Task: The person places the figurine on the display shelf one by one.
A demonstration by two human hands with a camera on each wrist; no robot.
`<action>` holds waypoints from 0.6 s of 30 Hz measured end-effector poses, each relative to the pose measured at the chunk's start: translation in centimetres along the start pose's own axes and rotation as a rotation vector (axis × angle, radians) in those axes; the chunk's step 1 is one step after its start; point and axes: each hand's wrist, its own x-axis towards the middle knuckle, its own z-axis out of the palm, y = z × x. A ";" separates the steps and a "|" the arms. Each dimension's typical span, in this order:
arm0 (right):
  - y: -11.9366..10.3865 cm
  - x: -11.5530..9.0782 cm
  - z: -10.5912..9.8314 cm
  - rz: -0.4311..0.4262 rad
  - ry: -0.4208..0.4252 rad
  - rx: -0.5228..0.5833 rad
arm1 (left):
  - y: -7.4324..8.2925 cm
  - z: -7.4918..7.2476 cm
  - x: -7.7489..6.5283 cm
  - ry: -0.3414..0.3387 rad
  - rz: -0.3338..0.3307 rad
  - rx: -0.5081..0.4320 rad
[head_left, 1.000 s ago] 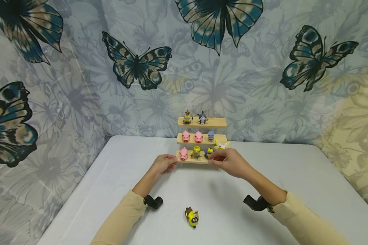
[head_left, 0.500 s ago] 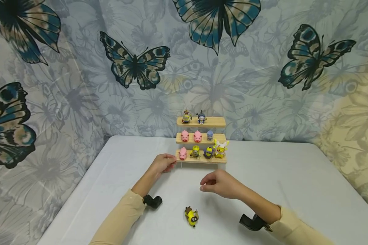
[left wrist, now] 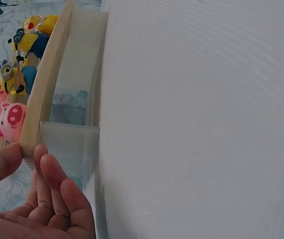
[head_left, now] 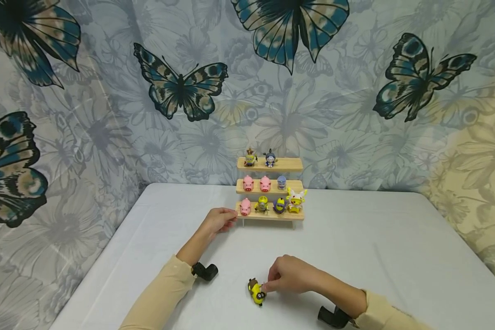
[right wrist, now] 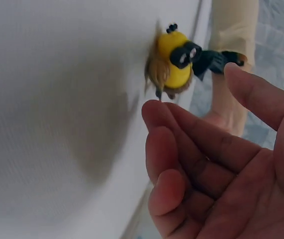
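A yellow minion figurine (head_left: 256,292) with dark goggles and a brown lower part lies on its back or side on the white table. My right hand (head_left: 294,275) is beside it, its fingertips close to the figurine; in the right wrist view the thumb (right wrist: 256,94) stands apart from the fingers and nothing is between them. With thumb and fingers, my left hand (head_left: 219,221) pinches the left end of the bottom board of a three-tier wooden display shelf (head_left: 272,217). In the left wrist view this board (left wrist: 47,79) runs up from the fingertips.
Bottom tier: a pink pig (head_left: 245,207), two minions (head_left: 262,204) and a yellow figurine in a white hood (head_left: 295,201). Middle: two pigs (head_left: 265,184) and a small blue figurine (head_left: 282,182). Top: two figurines (head_left: 250,157) at the left. Butterfly-patterned cloth (head_left: 181,91) hangs behind.
My right hand has left the hooded figurine at the bottom tier's right end and come down toward me to the lying minion. My left hand stays on the shelf.
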 end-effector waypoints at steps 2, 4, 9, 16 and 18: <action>0.0 0.0 0.6 0.005 0.006 -0.040 | 0.1 0.0 -0.1 0.001 -0.008 -0.001; -0.1 0.1 1.0 0.013 0.016 -0.075 | 0.2 0.1 -0.1 0.005 -0.008 0.000; -0.4 0.2 1.8 0.012 0.041 -0.117 | 0.2 0.1 -0.3 0.008 -0.005 0.000; -0.9 0.3 2.4 0.010 0.077 -0.133 | 0.2 0.2 -0.5 0.009 0.015 0.020; -1.0 0.3 2.6 0.011 0.090 -0.148 | 0.2 0.2 -0.5 0.012 0.023 0.028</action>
